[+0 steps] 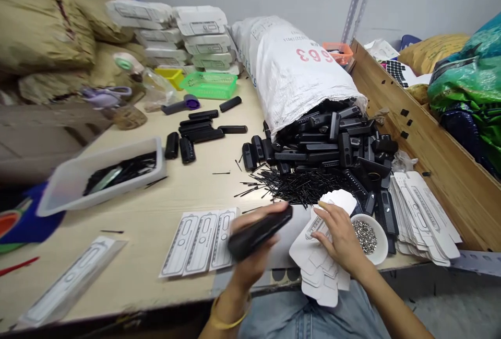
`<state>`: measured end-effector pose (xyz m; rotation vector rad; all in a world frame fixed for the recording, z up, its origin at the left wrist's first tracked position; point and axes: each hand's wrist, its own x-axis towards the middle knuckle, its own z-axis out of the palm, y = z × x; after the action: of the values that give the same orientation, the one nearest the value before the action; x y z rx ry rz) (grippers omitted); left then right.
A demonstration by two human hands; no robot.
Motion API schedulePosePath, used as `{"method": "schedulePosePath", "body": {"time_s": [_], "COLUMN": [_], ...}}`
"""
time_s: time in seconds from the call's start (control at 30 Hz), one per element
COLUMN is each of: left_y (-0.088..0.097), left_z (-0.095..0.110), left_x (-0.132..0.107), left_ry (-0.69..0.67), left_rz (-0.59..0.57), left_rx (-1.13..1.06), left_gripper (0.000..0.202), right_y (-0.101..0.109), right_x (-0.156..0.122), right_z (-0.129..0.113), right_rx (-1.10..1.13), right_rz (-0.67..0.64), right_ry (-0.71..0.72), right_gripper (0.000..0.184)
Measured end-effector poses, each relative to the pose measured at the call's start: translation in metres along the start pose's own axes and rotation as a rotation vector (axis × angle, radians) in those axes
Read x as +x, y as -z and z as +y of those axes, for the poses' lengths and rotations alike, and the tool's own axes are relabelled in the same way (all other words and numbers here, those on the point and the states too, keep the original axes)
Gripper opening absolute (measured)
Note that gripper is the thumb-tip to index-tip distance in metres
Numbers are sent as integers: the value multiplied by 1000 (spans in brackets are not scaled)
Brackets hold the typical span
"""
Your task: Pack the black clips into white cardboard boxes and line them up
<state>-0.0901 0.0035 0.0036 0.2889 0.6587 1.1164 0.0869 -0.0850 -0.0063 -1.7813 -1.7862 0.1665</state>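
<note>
Two hands meet at the near edge of the counter (156,208). The left hand (249,261) has its grip clenched around a black case (260,232), held just above the counter. The case is long, slim, dark and smooth. It is blurred, so finer detail cannot be told. Its long axis runs from lower left to upper right, with the far end pointing toward the right hand (340,237).

The right hand lies palm down with its grip released and its fingers spread on a stack of white die-cut cards (313,271) that overhangs the counter's edge. The cards lie to the right of the case, near its raised tip but apart from it, and the right hand is already on them.

Just beside that hand stands a small white bowl (382,253) of tiny metal pieces. Beyond both hands, a heap of like black cases (332,140) spills from a white sack (293,67) over scattered thin black pins (297,187). Three printed cards (199,242) lie flat to the left of the held case.
</note>
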Motion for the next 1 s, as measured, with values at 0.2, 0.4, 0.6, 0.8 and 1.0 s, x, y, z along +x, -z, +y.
{"method": "schedulePosePath", "body": {"time_s": [0.2, 0.4, 0.6, 0.8, 1.0], "left_y": [3, -6, -8, -22, -44], "left_z": [-27, -16, -14, -15, 14], "left_x": [41, 51, 49, 49, 1], "left_ry": [-101, -7, -1, 33, -196], "left_rz": [-70, -48, -49, -53, -173], "left_rx": [499, 313, 338, 440, 320], "left_gripper": [43, 43, 41, 43, 40], "right_y": [8, 24, 34, 40, 31], "right_x": [-10, 3, 18, 34, 47], "right_z": [33, 46, 47, 20, 3], "right_rx": [-38, 164, 184, 202, 239], "right_rz": [-280, -377, -244, 9, 80], "right_ry": [127, 249, 148, -37, -48], "right_gripper": [49, 29, 21, 16, 16]}}
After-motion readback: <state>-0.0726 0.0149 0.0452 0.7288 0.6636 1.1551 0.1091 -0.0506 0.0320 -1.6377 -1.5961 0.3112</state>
